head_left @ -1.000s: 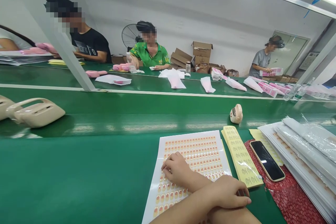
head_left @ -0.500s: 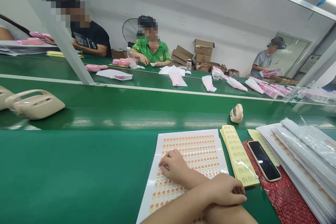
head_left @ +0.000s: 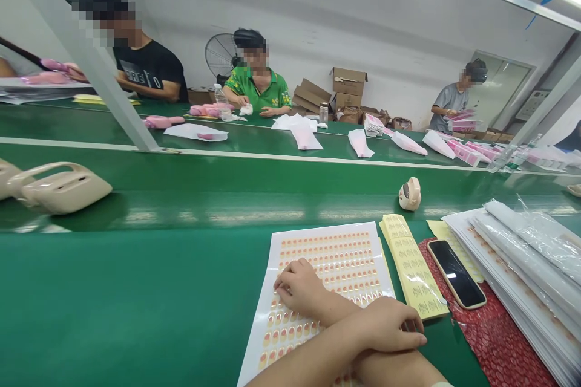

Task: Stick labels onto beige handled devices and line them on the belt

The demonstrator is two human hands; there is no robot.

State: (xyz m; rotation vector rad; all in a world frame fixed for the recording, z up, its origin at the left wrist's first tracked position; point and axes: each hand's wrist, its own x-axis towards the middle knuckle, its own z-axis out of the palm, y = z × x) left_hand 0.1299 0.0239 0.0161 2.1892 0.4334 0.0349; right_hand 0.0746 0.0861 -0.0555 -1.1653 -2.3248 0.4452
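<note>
My forearms are crossed over a white sheet (head_left: 254, 326) bearing rows of small orange and cream oval stickers. My right hand (head_left: 299, 284) rests on the sheet's left half, its fingers slightly bent and apart, holding nothing. Over my right forearm lies my left hand (head_left: 396, 325), palm down, with loosely bent fingers spread from the thumb and nothing in them. Just beyond my left hand is a stack of yellow label sheets (head_left: 411, 266). A phone (head_left: 456, 273) with a dark screen lies on red bubble wrap (head_left: 503, 329) to the right.
White sheets and plastic sleeves (head_left: 526, 272) are piled at the right. A small cream device (head_left: 410, 194) and larger cream housings (head_left: 66, 187) sit on the green belt (head_left: 254, 184). Across it, people work beside pink items in white bags (head_left: 305, 135). A slanted post (head_left: 104, 66) stands at left.
The view has shifted slightly. My hands stay in place. Across the belt, the person in green has raised a white piece in one hand, and the hands are farther apart.
</note>
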